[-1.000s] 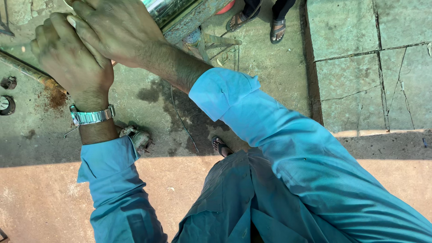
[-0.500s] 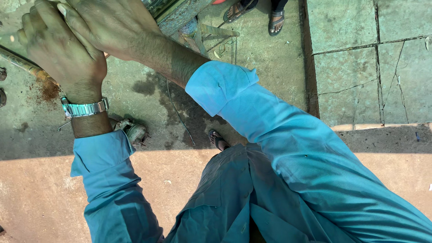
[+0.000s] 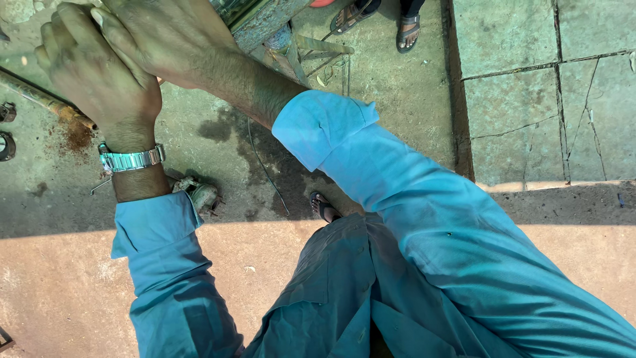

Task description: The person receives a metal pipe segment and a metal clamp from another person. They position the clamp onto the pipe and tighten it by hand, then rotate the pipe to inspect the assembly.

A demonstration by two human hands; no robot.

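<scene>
- Hands meet at the top left of the view: the left hand [image 3: 99, 79], with a metal wristwatch [image 3: 130, 160] on its wrist, lies curled over a long rusty rod [image 3: 40, 98] that runs slantwise across the concrete floor [image 3: 397, 113].
- The right hand [image 3: 165, 36] lies across the left one, its fingers pressing down over the left knuckles; I cannot tell whether it grips anything itself, since its palm side is hidden.
- The left hand looks closed, apparently about the rod, though the fingers themselves wrap out of sight.
- Just beyond the hands stands a grey-green metal frame [image 3: 265, 23], cut off by the top edge; what it belongs to cannot be made out.
- As for progress, my judgement is that the work is in mid-effort: both hands bear down together, the rod is still in hand and nothing is set aside as finished.
- A rust-coloured stain [image 3: 78, 134] lies on the floor right beside the rod.
- A small grimy metal fitting [image 3: 201, 194] lies on the floor near the left cuff, well apart from the rod.
- Two dark round parts [image 3: 6, 129] sit at the left edge, half out of view.
- No container, tray or box shows anywhere, so there are no contents to report.
- Another person's sandalled feet [image 3: 381, 23] stand at the top, apart from the work.
</scene>
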